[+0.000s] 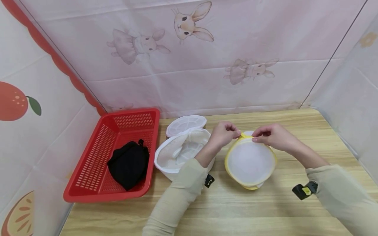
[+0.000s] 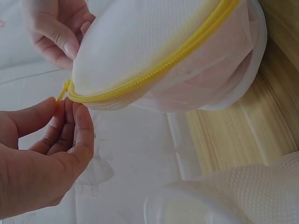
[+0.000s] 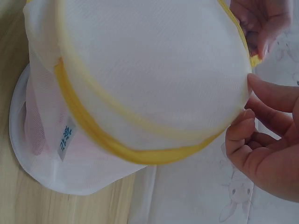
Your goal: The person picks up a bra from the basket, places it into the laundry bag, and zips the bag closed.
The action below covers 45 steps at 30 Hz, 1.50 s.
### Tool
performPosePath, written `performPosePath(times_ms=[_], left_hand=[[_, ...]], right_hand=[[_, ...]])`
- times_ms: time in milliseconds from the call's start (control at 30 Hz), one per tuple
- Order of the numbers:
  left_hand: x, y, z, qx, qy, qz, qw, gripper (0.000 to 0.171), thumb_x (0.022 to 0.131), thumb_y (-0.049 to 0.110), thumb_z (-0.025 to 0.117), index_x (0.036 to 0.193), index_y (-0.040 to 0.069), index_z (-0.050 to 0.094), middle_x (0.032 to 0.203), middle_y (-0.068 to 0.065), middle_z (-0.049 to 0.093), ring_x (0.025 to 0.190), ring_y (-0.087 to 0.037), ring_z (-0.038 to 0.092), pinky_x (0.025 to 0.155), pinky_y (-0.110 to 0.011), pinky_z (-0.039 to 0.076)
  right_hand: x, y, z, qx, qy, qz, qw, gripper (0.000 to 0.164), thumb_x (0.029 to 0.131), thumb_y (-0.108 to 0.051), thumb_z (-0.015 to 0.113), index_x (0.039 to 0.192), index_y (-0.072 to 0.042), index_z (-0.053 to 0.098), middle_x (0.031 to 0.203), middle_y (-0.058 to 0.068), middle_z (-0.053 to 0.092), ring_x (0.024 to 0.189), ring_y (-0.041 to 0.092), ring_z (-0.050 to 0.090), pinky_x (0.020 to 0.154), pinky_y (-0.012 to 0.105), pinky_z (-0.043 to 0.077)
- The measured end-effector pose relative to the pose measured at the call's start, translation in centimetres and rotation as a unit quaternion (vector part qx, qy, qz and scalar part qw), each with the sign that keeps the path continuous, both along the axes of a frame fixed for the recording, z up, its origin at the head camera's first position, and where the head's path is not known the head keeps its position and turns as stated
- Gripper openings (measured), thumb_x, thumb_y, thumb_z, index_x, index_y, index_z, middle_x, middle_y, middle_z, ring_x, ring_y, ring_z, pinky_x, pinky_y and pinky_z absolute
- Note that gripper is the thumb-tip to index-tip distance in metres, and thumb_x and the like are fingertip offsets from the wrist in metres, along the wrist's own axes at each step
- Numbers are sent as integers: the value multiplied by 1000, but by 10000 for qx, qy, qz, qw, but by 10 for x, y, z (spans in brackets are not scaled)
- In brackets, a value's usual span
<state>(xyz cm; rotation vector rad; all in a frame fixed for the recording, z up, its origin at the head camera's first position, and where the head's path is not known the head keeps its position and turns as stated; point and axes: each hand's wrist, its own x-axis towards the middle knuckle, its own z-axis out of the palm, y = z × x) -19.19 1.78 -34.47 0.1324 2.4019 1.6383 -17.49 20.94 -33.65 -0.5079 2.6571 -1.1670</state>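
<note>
The yellow-trimmed mesh bag point(image 1: 251, 162) is held on the table point(image 1: 236, 213), its zip pull point(image 2: 61, 91) pinched between thumb and fingers of the left hand point(image 1: 222, 134), its rim point(image 1: 226, 164) pinched by the right hand point(image 1: 274, 137). Much of the visible zip point(image 2: 161, 73) appears fastened; whether any is left unclosed cannot be told.

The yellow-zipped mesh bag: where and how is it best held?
Probably pinch its yellow rim from the near side: it forms a firm-looking circle, while the mesh below wrinkles, and the left hand and right hand occupy the far edge.
</note>
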Motion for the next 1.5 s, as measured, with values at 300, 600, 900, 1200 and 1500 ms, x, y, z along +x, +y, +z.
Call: performPosePath(times_ms=[300, 600, 900, 1200, 1500], left_hand=[[5, 7, 1, -356, 202, -126, 9991, 11, 81, 9, 68, 72, 4, 64, 63, 3, 53, 59, -7, 47, 52, -16, 37], [7, 9, -2, -272, -186, 263, 9991, 11, 81, 8, 66, 71, 5, 64, 67, 2, 57, 64, -8, 49, 56, -18, 40], [4, 5, -6, 107, -521, 562, 9970, 9, 81, 5, 64, 72, 4, 65, 69, 0, 61, 65, -10, 57, 68, -23, 47], [-3, -10, -15, 681, -703, 605, 9934, 5, 81, -3, 59, 78, -5, 63, 74, -8, 64, 66, -13, 61, 68, -25, 53], [-5, -20, -19, 936, -715, 667, 9908, 6, 82, -5, 57, 81, -8, 62, 79, -12, 65, 68, -15, 63, 70, -27, 53]], right_hand=[[-1, -7, -2, -30, 369, 220, 9991, 7, 77, -6, 71, 80, -2, 67, 71, 1, 60, 61, 9, 47, 52, 22, 40], [3, -9, 0, -10, 510, -15, 9987, 6, 79, 1, 66, 75, -3, 63, 66, 2, 54, 59, 13, 46, 50, 23, 39], [5, -7, 2, -33, 433, -236, 9988, 4, 81, -2, 65, 78, -1, 62, 67, 4, 53, 59, 14, 45, 49, 23, 39], [5, 11, 0, -221, 118, -497, 9984, 6, 84, -2, 63, 83, 3, 60, 70, 6, 53, 55, 14, 47, 48, 24, 44], [8, 26, -2, -507, -87, -686, 9963, 9, 85, -2, 61, 84, 6, 58, 72, 8, 55, 57, 12, 52, 52, 27, 48]])
